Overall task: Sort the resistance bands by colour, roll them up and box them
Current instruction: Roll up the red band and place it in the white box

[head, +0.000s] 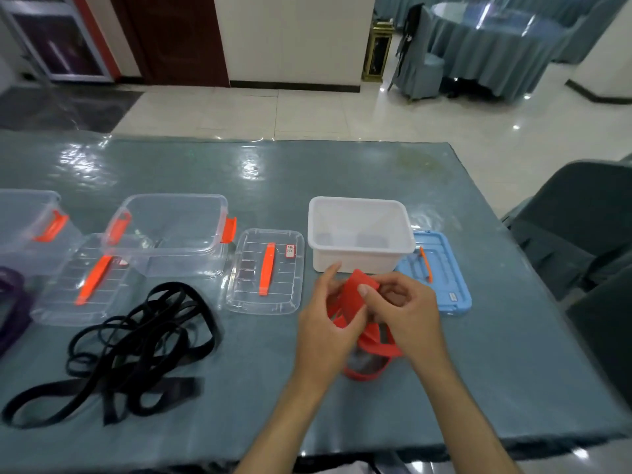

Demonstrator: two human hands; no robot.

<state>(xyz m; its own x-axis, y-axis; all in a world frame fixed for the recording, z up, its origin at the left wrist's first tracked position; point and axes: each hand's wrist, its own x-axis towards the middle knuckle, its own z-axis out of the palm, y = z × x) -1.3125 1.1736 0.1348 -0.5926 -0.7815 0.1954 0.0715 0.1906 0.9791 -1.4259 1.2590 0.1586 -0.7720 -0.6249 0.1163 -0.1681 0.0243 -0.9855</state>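
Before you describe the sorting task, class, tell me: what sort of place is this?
Probably a banquet or function hall. Beyond the work table stands a round table draped in blue cloth, with a cloth-covered chair beside it, on a glossy tiled floor.

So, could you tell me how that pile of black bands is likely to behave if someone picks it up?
The black bands lie in loose, overlapping loops, so they probably hang floppy and come up tangled together. Thin and flat, they look light.
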